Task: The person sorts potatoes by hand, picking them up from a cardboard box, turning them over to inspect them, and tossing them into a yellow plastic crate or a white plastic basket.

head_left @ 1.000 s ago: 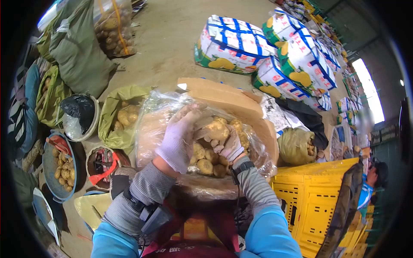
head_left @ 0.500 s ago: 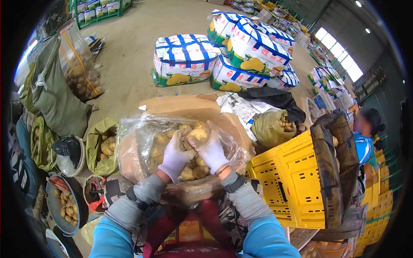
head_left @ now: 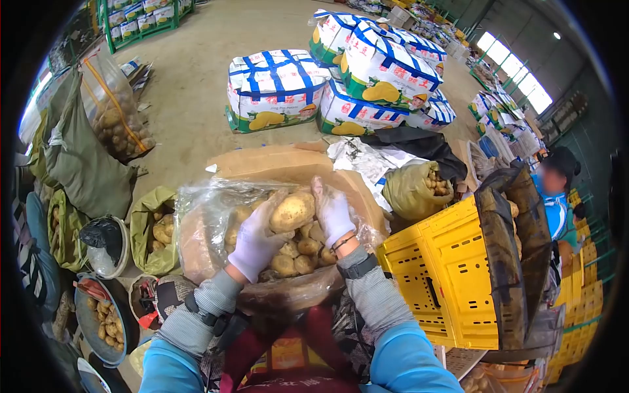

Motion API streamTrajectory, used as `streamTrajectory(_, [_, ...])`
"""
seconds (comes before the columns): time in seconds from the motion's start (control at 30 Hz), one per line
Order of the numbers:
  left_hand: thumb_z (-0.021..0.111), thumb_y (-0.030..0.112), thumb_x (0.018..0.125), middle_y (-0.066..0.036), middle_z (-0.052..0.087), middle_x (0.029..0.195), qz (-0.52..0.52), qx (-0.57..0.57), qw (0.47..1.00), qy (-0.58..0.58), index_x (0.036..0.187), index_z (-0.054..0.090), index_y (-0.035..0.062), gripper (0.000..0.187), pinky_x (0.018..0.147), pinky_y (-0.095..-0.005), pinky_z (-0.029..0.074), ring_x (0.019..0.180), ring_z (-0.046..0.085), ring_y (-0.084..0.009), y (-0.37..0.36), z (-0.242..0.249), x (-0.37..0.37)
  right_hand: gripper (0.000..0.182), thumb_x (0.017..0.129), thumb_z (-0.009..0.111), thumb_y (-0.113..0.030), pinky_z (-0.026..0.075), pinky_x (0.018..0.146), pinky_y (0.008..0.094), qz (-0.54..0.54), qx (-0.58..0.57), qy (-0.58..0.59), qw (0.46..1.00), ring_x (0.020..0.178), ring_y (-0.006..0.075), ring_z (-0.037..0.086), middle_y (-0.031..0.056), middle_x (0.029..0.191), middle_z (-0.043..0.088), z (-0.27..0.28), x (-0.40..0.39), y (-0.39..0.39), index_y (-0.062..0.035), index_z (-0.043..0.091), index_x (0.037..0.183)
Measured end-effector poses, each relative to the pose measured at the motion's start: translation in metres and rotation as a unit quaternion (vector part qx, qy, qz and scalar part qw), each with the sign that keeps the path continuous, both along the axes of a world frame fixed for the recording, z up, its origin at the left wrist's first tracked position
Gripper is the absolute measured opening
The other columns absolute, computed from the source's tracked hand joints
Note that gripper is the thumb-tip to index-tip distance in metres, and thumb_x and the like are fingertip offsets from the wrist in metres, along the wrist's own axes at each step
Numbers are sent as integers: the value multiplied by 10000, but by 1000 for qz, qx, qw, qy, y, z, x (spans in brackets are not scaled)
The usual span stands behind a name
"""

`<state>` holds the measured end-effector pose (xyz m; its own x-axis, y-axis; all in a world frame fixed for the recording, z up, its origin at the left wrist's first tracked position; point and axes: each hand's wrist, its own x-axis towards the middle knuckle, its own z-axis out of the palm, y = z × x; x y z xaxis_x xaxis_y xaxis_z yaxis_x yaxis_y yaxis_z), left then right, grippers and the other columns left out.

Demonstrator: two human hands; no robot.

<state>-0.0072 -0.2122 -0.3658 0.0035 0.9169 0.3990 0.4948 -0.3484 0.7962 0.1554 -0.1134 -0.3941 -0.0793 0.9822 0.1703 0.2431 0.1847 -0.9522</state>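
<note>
A large pale potato (head_left: 292,211) is held up over the lined box by my left hand (head_left: 254,242), gloved in white, its fingers closed along the potato's left side. My right hand (head_left: 335,216), in a matching glove, is just right of that potato, fingers extended and apart; whether it touches the potato is hard to tell. Below both hands, several smaller potatoes (head_left: 308,246) lie inside a clear plastic liner (head_left: 203,196). Around the liner stands an open cardboard box (head_left: 275,159).
A yellow plastic crate (head_left: 432,275) stands close on my right, beside a green sack of potatoes (head_left: 416,190). On the left are a basin (head_left: 85,314) and an open sack (head_left: 145,223). Printed potato bags (head_left: 278,92) are stacked ahead. A co-worker (head_left: 553,196) is at far right.
My hands have drawn apart. The large potato has turned and now rests in my left hand, while my right hand has opened and moved slightly right.
</note>
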Motion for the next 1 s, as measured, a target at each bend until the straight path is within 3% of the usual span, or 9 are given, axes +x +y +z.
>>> streamTrajectory(0.13, [761,34,686,-177,578,1296,25,39,990,134,1401,477,101,772,952,-386,500,1169,571,-354,-5,-4,2,355,1021,487,-272,501,763,289,115,-29,-56,991,914,197,641,135,975,675,-31,5,5,53,626,1061])
streamTrajectory(0.33, [775,-15,664,-171,582,1304,-35,30,998,34,1445,428,78,860,988,-330,486,1183,587,-311,2,-5,-10,334,996,487,-258,504,649,339,73,-105,-108,986,740,225,665,139,793,684,14,16,-5,23,668,993])
streamTrajectory(0.43, [782,-41,664,-147,561,1349,-75,-10,996,-42,1452,404,23,876,1049,-315,434,1233,556,-244,2,-1,-13,309,993,490,-237,499,636,344,66,-113,-97,987,729,222,662,141,794,679,9,18,-6,23,657,998])
streamTrajectory(0.53, [770,-64,679,-116,523,1383,-156,-145,912,-351,1437,399,-30,844,1091,-323,386,1267,501,-203,4,-5,-14,291,994,491,-216,498,647,369,45,-123,-101,986,747,232,667,139,795,681,37,15,-14,29,648,989])
streamTrajectory(0.67, [745,-89,696,-118,501,1388,-159,-148,865,-451,1414,407,-58,794,1079,-333,391,1254,495,-197,2,2,-10,276,976,545,-221,514,785,377,38,137,-219,965,913,275,659,158,940,684,3,22,-2,25,625,1071])
streamTrajectory(0.77, [720,-33,757,-117,539,1346,-164,-200,826,-502,1404,426,-39,711,1025,-336,437,1208,534,-196,2,9,-10,389,923,632,-237,475,947,366,53,167,-38,984,1102,326,594,192,1137,635,39,-3,-33,8,562,1216])
streamTrajectory(0.8, [712,-3,781,-113,556,1325,-163,-222,820,-502,1398,434,-34,678,999,-337,456,1180,555,-196,3,5,-10,540,880,685,-268,417,1040,352,64,209,-108,970,1238,332,515,211,1280,562,33,-8,-34,-13,491,1315])
streamTrajectory(0.9, [685,74,836,-93,599,1268,-178,-277,780,-532,1390,449,-15,608,927,-337,500,1094,609,-197,-4,7,-11,556,865,704,-282,453,995,371,80,226,-170,956,1207,331,549,198,1286,570,34,-10,-38,-21,494,1308])
streamTrajectory(1.0, [668,104,861,-77,621,1238,-190,-322,767,-522,1390,456,0,579,879,-330,521,1022,640,-189,-10,24,-15,317,926,633,-232,506,870,341,67,194,-130,970,972,282,653,151,1064,684,47,-5,-35,11,614,1128])
